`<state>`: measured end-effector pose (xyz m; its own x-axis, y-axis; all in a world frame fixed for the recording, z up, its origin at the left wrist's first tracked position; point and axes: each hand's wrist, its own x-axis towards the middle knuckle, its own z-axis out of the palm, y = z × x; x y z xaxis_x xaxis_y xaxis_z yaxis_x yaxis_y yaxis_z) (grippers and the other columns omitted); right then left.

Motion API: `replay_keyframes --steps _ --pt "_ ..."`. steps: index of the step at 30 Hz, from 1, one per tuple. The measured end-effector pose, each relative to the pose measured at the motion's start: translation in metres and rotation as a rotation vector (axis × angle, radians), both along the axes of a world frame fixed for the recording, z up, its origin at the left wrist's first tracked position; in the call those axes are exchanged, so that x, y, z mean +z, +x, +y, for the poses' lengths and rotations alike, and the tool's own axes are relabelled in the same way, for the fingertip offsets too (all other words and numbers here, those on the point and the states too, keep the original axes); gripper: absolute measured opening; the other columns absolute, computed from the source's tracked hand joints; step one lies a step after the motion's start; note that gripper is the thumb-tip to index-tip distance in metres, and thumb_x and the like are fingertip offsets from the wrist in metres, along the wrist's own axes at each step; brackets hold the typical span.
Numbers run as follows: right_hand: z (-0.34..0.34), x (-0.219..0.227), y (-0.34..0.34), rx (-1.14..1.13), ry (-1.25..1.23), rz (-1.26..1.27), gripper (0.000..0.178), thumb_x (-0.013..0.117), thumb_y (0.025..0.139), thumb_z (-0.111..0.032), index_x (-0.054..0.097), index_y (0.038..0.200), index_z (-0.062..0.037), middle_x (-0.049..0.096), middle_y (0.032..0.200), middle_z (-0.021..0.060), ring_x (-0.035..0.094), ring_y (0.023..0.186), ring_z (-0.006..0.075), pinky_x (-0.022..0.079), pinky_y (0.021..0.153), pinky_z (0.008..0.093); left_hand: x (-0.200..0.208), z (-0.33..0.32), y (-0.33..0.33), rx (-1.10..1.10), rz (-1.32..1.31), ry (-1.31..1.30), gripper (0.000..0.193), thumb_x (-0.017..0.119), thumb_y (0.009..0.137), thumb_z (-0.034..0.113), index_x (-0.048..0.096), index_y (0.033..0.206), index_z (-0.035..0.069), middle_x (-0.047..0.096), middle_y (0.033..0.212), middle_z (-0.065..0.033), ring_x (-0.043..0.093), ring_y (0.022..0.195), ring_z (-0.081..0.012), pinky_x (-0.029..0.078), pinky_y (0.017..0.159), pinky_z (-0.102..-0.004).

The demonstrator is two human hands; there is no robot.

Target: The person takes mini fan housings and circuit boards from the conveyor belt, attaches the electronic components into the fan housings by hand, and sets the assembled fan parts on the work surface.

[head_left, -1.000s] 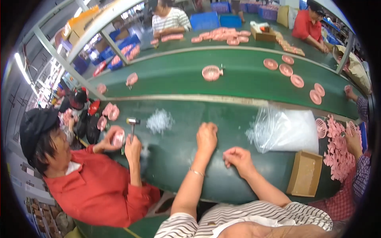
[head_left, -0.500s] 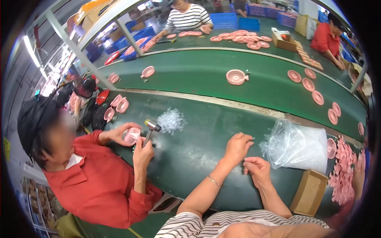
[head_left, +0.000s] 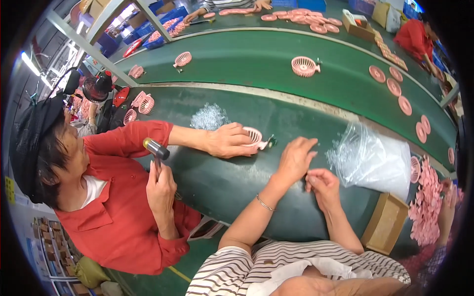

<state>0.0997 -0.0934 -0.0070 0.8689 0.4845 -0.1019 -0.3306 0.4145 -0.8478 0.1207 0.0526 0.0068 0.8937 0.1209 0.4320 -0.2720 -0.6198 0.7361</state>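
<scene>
My left hand (head_left: 295, 162) hovers palm down over the green table, a gap between thumb and fingers; a tiny pale speck shows by its fingertip. Just to its right, my right hand (head_left: 323, 183) has thumb and fingers pinched together; what they hold, if anything, is too small to make out. Left of my hands, a co-worker's hand (head_left: 229, 140) grips a pink slatted fan housing (head_left: 253, 138) on the table, a small green part (head_left: 272, 141) at its end. Their other hand holds a hammer (head_left: 157, 149). Small clear pieces (head_left: 337, 157) lie near my right hand.
A clear plastic bag (head_left: 377, 160) spills those pieces. Beside it are an open cardboard box (head_left: 385, 224) and a heap of pink parts (head_left: 427, 207). Another clear pile (head_left: 210, 117) lies left. Beyond runs a green conveyor belt (head_left: 237, 59) carrying pink housings and rings.
The co-worker has brought the pink fan housing rightward toward my hands and drawn the hammer back left. The view has tilted down; my hands stay nearly in place over the table.
</scene>
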Motion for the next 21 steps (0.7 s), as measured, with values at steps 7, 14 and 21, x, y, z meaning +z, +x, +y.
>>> replay_keyframes --steps 7,14,21 --pt "0.001 -0.014 0.005 -0.022 0.027 0.039 0.015 0.06 0.08 0.002 0.059 0.095 0.0048 0.063 0.08 0.0094 0.057 0.062 0.0119 0.048 0.056 0.0236 0.051 0.0 -0.068 -0.059 0.042 0.082 0.02 0.062 0.076 0.003 0.063 0.096 0.003 0.062 0.09 -0.0122 0.059 0.086 -0.029 0.048 0.075 -0.0367" --pt "-0.002 -0.007 -0.001 0.02 -0.049 0.022 0.016 0.062 0.081 -0.001 0.061 0.095 0.005 0.063 0.079 0.0089 0.056 0.062 0.0104 0.047 0.056 0.023 0.031 0.067 -0.073 0.389 -0.049 0.413 0.035 0.063 0.071 0.002 0.058 0.105 0.008 0.057 0.106 -0.0092 0.047 0.107 -0.0298 0.034 0.091 -0.0415" --pt "-0.003 -0.008 -0.003 0.02 -0.02 0.01 0.015 0.062 0.081 -0.003 0.062 0.095 0.0036 0.062 0.078 0.0071 0.055 0.062 0.0092 0.046 0.056 0.0222 0.009 0.057 -0.057 0.305 0.051 0.54 0.021 0.063 0.076 0.008 0.063 0.097 0.008 0.062 0.081 -0.0085 0.058 0.082 -0.0244 0.035 0.089 -0.0386"
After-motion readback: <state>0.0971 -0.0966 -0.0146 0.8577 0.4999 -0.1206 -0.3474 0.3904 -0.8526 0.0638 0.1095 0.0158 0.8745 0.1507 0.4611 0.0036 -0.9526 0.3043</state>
